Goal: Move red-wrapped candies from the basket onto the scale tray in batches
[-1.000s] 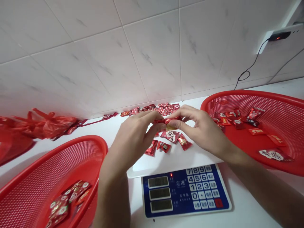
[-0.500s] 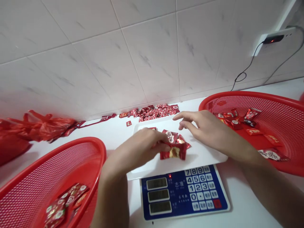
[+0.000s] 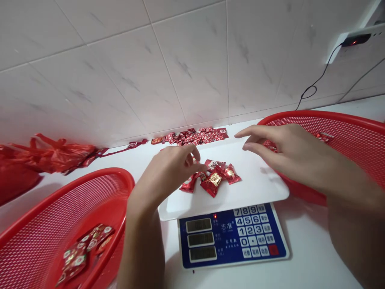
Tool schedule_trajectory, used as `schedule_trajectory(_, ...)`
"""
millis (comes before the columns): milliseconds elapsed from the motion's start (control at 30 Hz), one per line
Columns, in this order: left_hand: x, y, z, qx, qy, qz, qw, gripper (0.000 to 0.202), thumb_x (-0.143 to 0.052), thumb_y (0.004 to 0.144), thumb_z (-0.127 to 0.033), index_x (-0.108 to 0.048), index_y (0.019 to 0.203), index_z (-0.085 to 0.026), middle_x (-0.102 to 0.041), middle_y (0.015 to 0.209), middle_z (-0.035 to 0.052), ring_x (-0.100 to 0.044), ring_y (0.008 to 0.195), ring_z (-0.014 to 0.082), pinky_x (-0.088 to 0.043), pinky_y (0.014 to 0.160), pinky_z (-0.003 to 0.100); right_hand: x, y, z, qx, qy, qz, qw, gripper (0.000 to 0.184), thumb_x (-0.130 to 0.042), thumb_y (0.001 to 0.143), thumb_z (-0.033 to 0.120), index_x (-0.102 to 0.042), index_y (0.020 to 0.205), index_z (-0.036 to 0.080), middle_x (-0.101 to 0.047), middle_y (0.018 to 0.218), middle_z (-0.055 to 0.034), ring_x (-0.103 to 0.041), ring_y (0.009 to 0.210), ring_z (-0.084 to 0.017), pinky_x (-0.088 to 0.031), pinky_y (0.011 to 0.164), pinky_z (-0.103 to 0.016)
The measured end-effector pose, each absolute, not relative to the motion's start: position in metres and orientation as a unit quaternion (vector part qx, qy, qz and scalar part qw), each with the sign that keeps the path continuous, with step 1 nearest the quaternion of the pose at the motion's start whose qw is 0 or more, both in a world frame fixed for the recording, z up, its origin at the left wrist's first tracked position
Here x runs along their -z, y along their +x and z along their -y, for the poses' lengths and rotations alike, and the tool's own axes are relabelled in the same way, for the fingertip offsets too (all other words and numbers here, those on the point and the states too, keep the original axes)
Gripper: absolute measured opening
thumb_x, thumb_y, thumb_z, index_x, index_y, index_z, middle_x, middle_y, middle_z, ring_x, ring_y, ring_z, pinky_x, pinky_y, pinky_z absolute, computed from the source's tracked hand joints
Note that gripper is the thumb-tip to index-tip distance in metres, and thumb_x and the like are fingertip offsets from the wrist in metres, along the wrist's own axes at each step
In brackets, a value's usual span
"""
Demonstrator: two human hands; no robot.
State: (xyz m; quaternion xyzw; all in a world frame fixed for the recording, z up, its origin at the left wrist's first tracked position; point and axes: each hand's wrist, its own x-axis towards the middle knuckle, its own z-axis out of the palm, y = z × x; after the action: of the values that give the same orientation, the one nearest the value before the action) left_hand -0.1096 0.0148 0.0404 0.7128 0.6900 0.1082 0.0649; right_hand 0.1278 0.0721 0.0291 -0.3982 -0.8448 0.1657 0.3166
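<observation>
Several red-wrapped candies (image 3: 214,180) lie in a loose cluster on the white tray (image 3: 255,188) of a weighing scale (image 3: 231,241). My left hand (image 3: 171,170) hovers over the tray's left part, just beside the candies, its thumb and fingers apart with nothing between them. Over the tray's right edge, my right hand (image 3: 276,146) hangs in the air with its forefinger and thumb apart, holding nothing. It covers part of the right red basket (image 3: 355,124) and most of the candies in it.
Another red mesh basket (image 3: 120,176) on the left contains several wrapped packets (image 3: 75,255). Small red packets (image 3: 195,136) are heaped along the tiled wall. Red plastic bags (image 3: 60,154) lie at the far left. A cable (image 3: 321,76) runs down from a wall socket.
My left hand has let go of a red candy, which now rests on the tray among the others. My right hand has moved right, from above the tray toward the right basket.
</observation>
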Motion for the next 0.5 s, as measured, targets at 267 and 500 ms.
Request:
schedule_trajectory(267,-0.056,-0.108,0.003,-0.175,0.719,-0.671,0.03,0.013,-0.065,0.088,-0.035,-0.065,0.087,-0.023,-0.07,0.075,-0.0031,-0.06,0.063,0.0147,-0.037,0.055,0.026,-0.044,0.159,-0.077,-0.094,-0.455,0.849,0.253,0.027,-0.048,0.094,0.042,-0.069,0.106,0.03,-0.072,0.101,-0.0043,-0.066,0.083,-0.026,-0.046,0.063,-0.035)
schedule_trajectory(500,-0.058,-0.115,0.008,-0.192,0.718,-0.669,-0.001,0.009,-0.068,0.087,-0.031,-0.066,0.091,-0.023,-0.07,0.073,-0.0052,-0.059,0.061,0.0134,-0.038,0.055,0.026,0.027,0.232,-0.166,-0.119,-0.453,0.882,0.047,0.015,-0.066,0.07,0.028,-0.074,0.081,0.02,-0.071,0.082,-0.0147,-0.067,0.072,-0.033,-0.05,0.061,-0.043)
